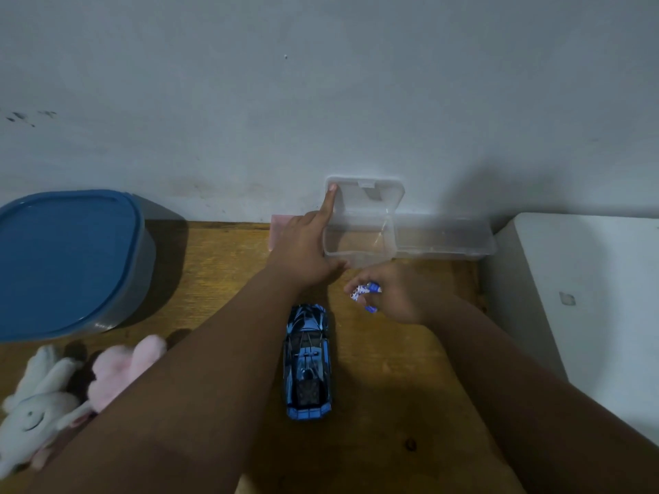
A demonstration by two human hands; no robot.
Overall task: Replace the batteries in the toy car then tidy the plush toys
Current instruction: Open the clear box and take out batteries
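A blue and black toy car [308,361] stands on the wooden table [221,279], nose pointing away from me. Behind it a small clear plastic box [360,244] sits with its lid [367,194] raised against the wall. My left hand [306,251] grips the box's left side, index finger stretched up along the lid's edge. My right hand [396,297] hovers just in front of the box, shut on blue and white batteries [363,292]. A white plush rabbit [32,408] and a pink plush toy [121,365] lie at the left, partly under my left forearm.
A large grey tub with a blue lid [67,258] stands at the back left. A second clear box [445,237] lies to the right of the open one. A white block [585,301] borders the table's right side. A pink item [280,226] shows behind my left hand.
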